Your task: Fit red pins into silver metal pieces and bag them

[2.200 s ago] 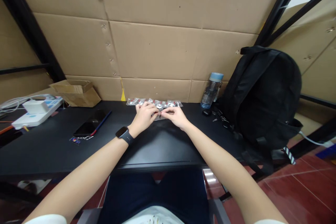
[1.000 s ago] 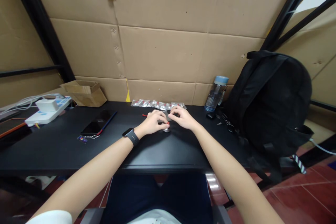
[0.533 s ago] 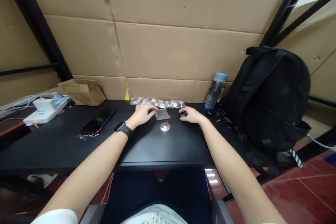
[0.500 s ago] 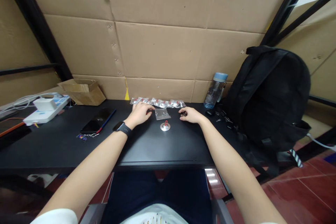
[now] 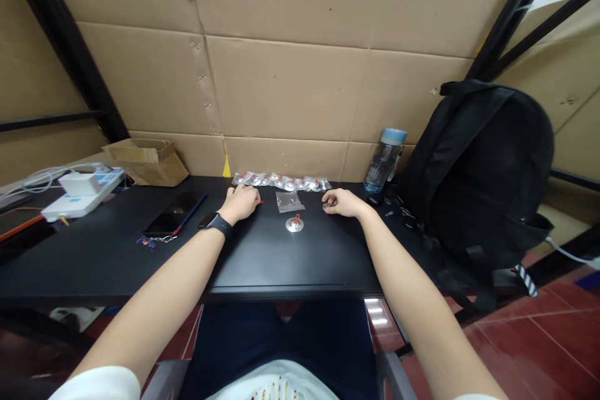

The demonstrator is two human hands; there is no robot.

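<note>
On the black table lies a small silver domed disc with a red cord loop (image 5: pixel 294 224), like a finger cymbal. Behind it rests a flat clear plastic bag (image 5: pixel 289 201). My left hand (image 5: pixel 240 203), wearing a black watch, is palm down left of the bag with its fingers bent. A bit of red cord pokes out at its fingertips; whatever else lies under them is hidden. To the right of the bag, my right hand (image 5: pixel 345 204) has its thumb and fingers closed on the greyish edge of a small metal disc (image 5: pixel 329 204), mostly covered.
Several bagged silver discs (image 5: pixel 290 183) line the table's back edge. A water bottle (image 5: pixel 385 159) and black backpack (image 5: pixel 487 181) stand right. Leftward are a phone (image 5: pixel 174 214), paper bag (image 5: pixel 152 165) and white power strip (image 5: pixel 84 194). Cardboard (image 5: pixel 281 94) walls the back.
My left hand has moved left, away from the clear bag, and red cord now shows at its fingertips. My right hand stays almost in place, the disc edge in its fingers showing more.
</note>
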